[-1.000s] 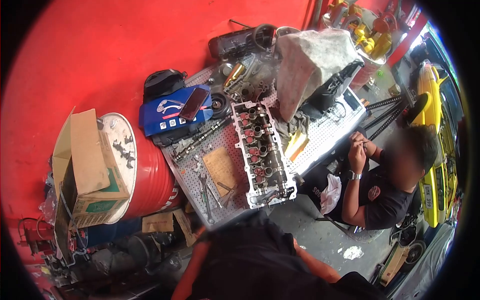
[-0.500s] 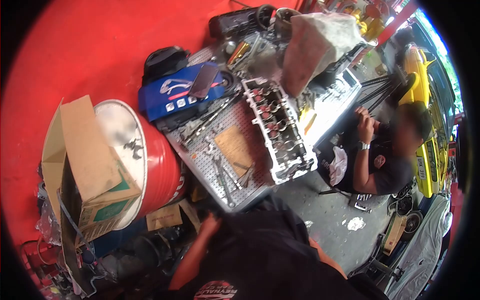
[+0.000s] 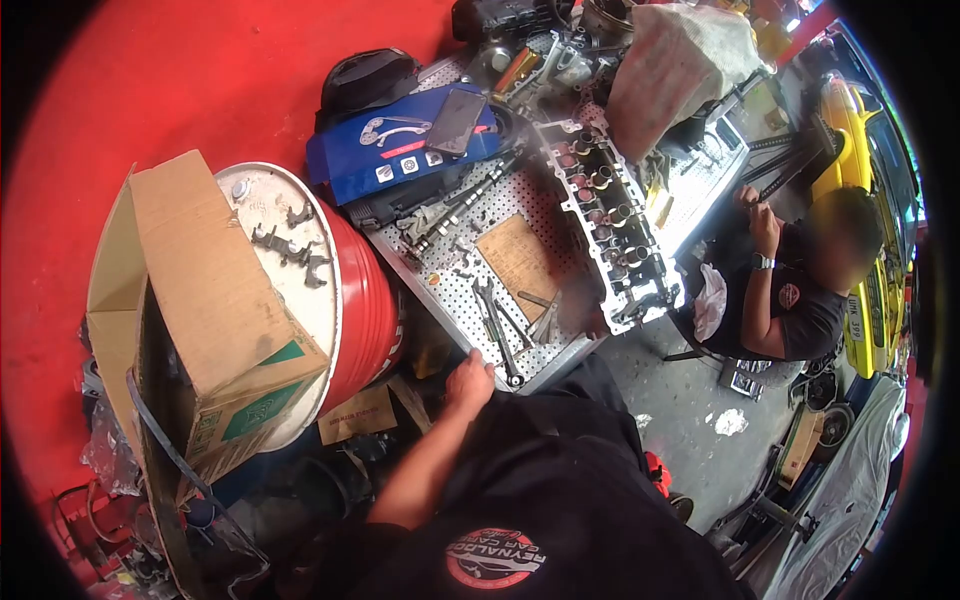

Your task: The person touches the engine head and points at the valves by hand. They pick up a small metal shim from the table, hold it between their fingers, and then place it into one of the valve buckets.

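Note:
My left hand (image 3: 470,380) is at the near edge of the perforated metal table (image 3: 455,300), its fingers curled; whether anything is inside them is hidden. Just past it lie several wrenches (image 3: 494,325), beside a flat brown board (image 3: 516,262). Further right, an engine cylinder head (image 3: 612,222) rests on the table, its valve side up. A long camshaft-like shaft (image 3: 455,215) lies near a blue box (image 3: 400,145) with a phone (image 3: 458,120) on top. My right hand is out of view.
On the left, a red drum (image 3: 368,300) carries an open cardboard box (image 3: 215,290) and dark metal parts (image 3: 290,250). A co-worker (image 3: 790,290) sits at right, hands raised together. Behind the cylinder head stands a cloth-covered object (image 3: 680,70). A yellow car (image 3: 855,160) is beyond.
My left hand has moved up and forward to the table edge. The view has shifted, so the table appears further right. My right forearm has gone out of sight.

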`<state>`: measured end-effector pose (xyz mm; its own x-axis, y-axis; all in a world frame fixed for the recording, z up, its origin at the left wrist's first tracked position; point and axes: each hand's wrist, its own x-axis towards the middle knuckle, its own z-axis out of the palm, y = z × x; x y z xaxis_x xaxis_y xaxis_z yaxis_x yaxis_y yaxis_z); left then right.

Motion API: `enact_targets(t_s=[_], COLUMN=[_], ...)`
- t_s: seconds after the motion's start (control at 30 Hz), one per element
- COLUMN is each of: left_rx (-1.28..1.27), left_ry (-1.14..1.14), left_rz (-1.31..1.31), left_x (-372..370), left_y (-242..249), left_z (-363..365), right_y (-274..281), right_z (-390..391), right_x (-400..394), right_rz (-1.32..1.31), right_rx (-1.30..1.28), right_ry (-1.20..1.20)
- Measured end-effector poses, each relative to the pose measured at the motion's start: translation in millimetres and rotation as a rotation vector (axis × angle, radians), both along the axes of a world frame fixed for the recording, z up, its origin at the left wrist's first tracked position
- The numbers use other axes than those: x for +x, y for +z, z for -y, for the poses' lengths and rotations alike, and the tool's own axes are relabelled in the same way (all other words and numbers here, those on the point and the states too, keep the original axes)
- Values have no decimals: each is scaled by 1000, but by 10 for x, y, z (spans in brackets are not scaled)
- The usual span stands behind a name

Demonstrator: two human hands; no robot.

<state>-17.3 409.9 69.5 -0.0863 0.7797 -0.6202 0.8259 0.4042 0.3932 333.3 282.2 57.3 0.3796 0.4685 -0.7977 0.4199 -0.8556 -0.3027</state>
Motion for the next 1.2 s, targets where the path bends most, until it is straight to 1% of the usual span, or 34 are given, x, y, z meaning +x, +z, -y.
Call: enact_targets(t_s=[0.07,0.1,0.2,0.23,0.27,0.37,0.47,0.5,0.57,0.6,0.7,0.87,1.03,1.13,1.17,1.2], left_rx=[1,-20,-69,-68,-122,-290,-326,-359,-346,-342,-406,-429,-440,-472,-436,-431], left_ry=[52,33,6,-53,-94,-207,-223,-226,-166,-135,-179,-198,-249,-216,-228,-227], left_rz=[-17,-31,-80,-132,-140,-153,-164,-131,-92,-73,-97,-65,-75,-76,-112,-101], left_x=[68,71,13,-19,-39,-58,-15,5,21,28,57,40,34,72,86,88], left_y=[164,190,54,15,-29,194,141,222,92,138,289,302,206,96,19,51], left_z=[-199,-261,-288,-272,-263,-350,-351,-384,-365,-376,-456,-482,-422,-409,-381,-368], right_y=[2,-9,-26,-25,-22,-27,-39,-37,-45,-50,-58,-73,-51,-39,-41,-40], right_z=[-58,-86,-128,-140,-144,-176,-183,-178,-181,-171,-133,-86,-68,-50,-44,-36], right_x=[-16,-26,-40,-38,-31,-30,-38,-46,-57,-66,-86,-149,-179,-175,-179,-184], right_rz=[4,4,1,-1,0,-4,-5,-8,-13,-14,-12,-10,-22,-38,-46,-54], right_rx=[0,-4,-13,-16,-18,-27,-34,-35,-34,-36,-33,-24,-8,-5,-7,-6], right_ry=[-5,-2,-5,-8,-12,-22,-27,-30,-36,-38,-49,-61,-85,-103,-109,-112])
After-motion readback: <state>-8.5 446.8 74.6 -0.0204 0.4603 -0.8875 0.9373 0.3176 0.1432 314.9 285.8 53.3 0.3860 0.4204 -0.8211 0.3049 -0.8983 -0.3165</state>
